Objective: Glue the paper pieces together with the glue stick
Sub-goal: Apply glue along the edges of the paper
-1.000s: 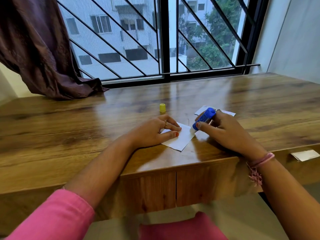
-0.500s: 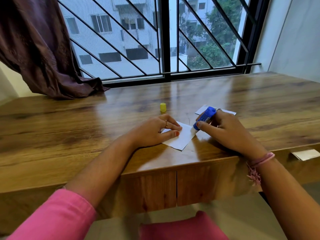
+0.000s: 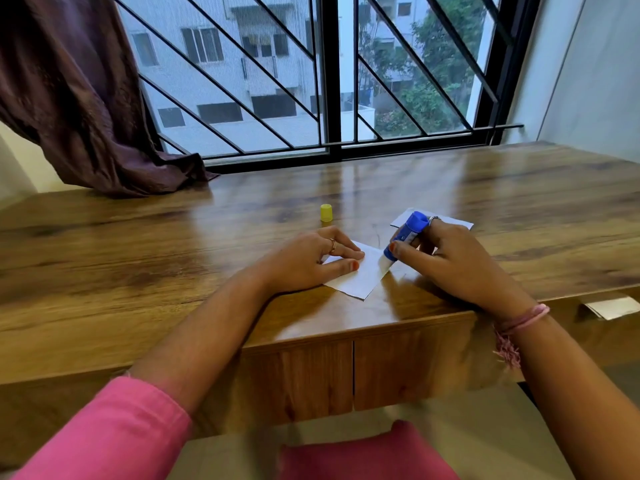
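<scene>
The sheet of paper [image 3: 356, 277] lies flat on the table [image 3: 138, 258], close to the near edge and turned so one corner points toward the person. The glue stick [image 3: 405, 237], blue with a white tip, is tilted, its tip touching the paper's right edge. The right hand [image 3: 450, 263] has its grip curled round the stick, a fingertip low on the barrel near the tip, with the wrist resting by the table edge. The left hand [image 3: 311, 259] lies on the paper's left part, fingers nearly straight and pressing it down, thumb along the near side. A second piece of paper [image 3: 450, 221] lies just behind the right hand, partly hidden by it. The yellow cap [image 3: 326, 213] stands upright on the table beyond the left hand, apart from the paper.
</scene>
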